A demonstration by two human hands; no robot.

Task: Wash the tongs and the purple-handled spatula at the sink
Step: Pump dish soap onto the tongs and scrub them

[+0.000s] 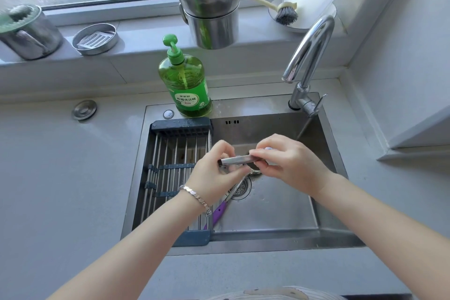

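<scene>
Over the middle of the steel sink [267,242], both hands hold the metal tongs [237,160] level: the left hand [214,173] has its fingers curled round the left end, and the right hand [289,165] pinches the right end. Below them the purple-handled spatula [219,212] lies in the basin, handle near-left beside the drying rack [170,165], head by the drain [243,189]. Water runs from the faucet [309,48] at far right.

"柠檬洗洁精" on green bottle [185,85] label
</scene>
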